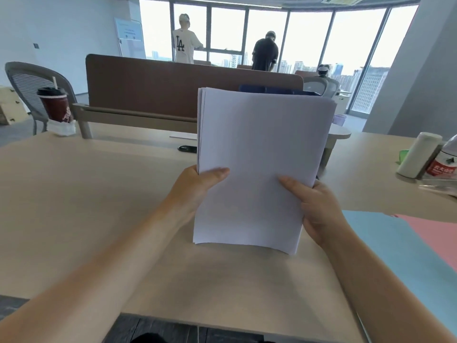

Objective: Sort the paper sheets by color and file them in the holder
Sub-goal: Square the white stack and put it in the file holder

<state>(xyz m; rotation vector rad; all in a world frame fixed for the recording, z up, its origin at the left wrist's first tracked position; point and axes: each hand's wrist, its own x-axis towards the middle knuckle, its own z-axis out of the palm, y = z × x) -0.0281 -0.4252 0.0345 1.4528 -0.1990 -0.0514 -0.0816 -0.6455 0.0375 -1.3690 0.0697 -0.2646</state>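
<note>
The only writing that could be read was "LA", in black on the white shirt of a person (pixel 184 45) standing at the windows. The red label on the water bottle (pixel 445 162) at the desk's right edge carried white characters too blurred to make out, and the pale design on the dark red cup (pixel 55 105) at far left was no clearer.

Both forearms reached forward over the desk (pixel 99 206), holding a stack of white sheets (pixel 259 164) upright and square to the camera. The left hand (pixel 195 191) gripped its lower left edge and the right hand (pixel 319 206) its lower right edge, each with the thumb pressed flat on the front face and the fingers hidden behind. Whether the stack's bottom edge touched the desk could not be told.

Behind the stack's top edge a dark blue holder (pixel 284 90) showed in part, set against the brown partition (pixel 160 87). Blue sheets (pixel 385 256) lay flat on the desk just right of the right forearm, with pink sheets (pixel 430 233) beside them further right. Left of the stack the desktop ran bare to its edge, save for a small black object (pixel 186 148) near the partition.
</note>
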